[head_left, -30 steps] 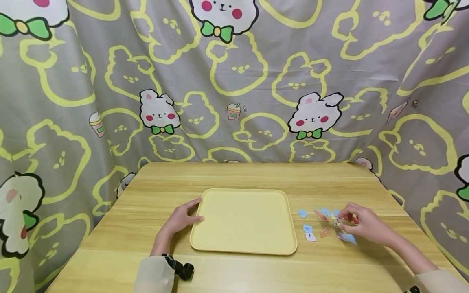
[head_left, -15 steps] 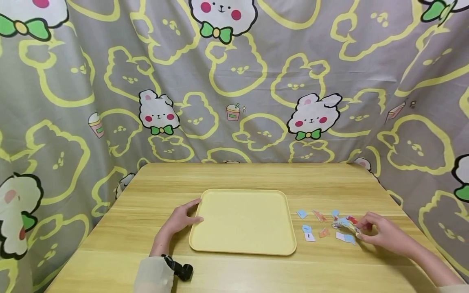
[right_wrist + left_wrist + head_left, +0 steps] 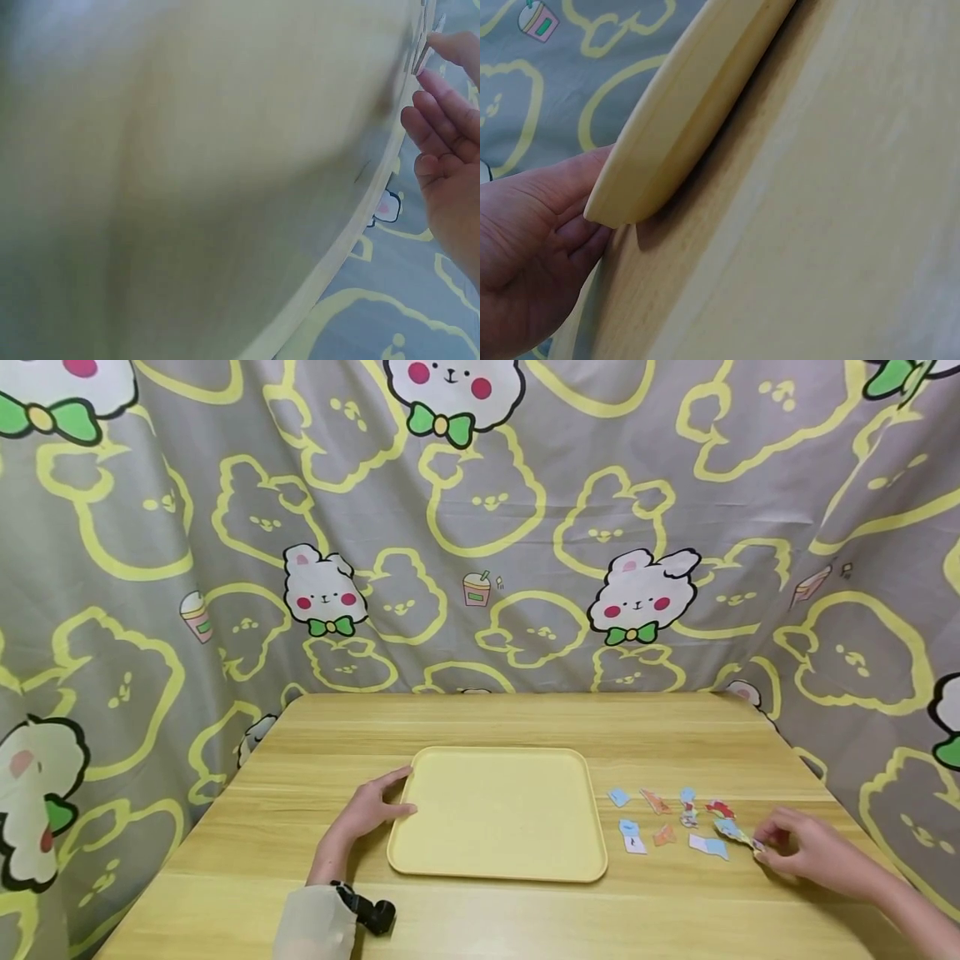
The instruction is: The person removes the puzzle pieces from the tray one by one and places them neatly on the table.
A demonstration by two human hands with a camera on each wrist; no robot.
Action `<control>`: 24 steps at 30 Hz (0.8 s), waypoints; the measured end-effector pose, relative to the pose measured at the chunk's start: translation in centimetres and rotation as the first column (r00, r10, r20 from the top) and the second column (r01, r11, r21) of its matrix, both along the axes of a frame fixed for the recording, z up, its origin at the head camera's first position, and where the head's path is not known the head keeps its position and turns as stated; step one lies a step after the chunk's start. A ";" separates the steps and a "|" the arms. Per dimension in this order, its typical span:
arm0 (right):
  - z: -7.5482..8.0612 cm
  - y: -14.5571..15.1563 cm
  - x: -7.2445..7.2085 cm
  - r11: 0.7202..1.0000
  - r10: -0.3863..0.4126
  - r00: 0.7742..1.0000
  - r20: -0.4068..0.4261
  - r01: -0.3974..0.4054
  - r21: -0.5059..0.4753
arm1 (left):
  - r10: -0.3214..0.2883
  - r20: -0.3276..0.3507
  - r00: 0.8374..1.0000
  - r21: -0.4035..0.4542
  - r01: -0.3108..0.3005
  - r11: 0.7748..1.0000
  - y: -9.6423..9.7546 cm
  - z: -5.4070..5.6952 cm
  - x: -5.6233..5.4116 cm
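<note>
In the head view, my left hand (image 3: 367, 810) holds the left rim of a pale yellow rectangular tray (image 3: 495, 814). The left wrist view shows that hand's fingers (image 3: 581, 232) at the tray's raised edge (image 3: 675, 112). Over on the right, my right hand (image 3: 813, 852) pinches a small colourful flat piece (image 3: 757, 847) between thumb and index finger. Beside it lie a blue and yellow piece (image 3: 726, 828) and a red piece (image 3: 720, 810). In the right wrist view, thin pieces (image 3: 421, 58) show edge-on at the fingertips; their printed faces are hidden.
Several small printed pieces lie right of the tray, among them an orange one (image 3: 655, 802), a blue one (image 3: 618, 797) and a white and blue one (image 3: 707, 846). A wooden table (image 3: 495, 720) bears everything. Behind it hangs a patterned curtain (image 3: 525, 510).
My right hand has moved right, spreading the clustered pieces; the red and the blue-yellow pieces now lie apart on the table. My left hand and the tray have stayed put.
</note>
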State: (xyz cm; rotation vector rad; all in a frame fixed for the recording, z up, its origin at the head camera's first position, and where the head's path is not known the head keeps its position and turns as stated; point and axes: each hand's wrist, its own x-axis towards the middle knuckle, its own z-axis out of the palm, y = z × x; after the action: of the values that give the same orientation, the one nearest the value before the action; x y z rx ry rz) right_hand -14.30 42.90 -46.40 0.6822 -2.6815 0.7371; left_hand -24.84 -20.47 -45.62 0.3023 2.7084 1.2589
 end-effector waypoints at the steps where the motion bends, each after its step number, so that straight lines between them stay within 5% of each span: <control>1: -0.1 0.1 0.0 1.000 0.004 1.000 0.002 -0.004 0.005 | 0.000 -0.001 1.000 0.000 0.000 1.000 0.0 0.0 0.0; 17: -0.2 0.7 0.3 0.998 -0.009 0.999 0.050 0.006 0.063 | 0.009 0.001 1.000 -0.004 -0.009 1.000 -0.1 0.1 0.3; 24: -0.4 1.0 0.2 0.995 -0.010 1.000 -0.010 0.011 0.095 | 0.003 -0.007 1.000 -0.008 -0.003 1.000 -0.2 -0.1 0.4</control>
State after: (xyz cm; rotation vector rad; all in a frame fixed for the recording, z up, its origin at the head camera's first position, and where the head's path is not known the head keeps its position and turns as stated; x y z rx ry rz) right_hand -14.12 43.90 -46.78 0.6919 -2.7239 0.6058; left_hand -24.48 -20.65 -45.72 0.3016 2.7201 1.2492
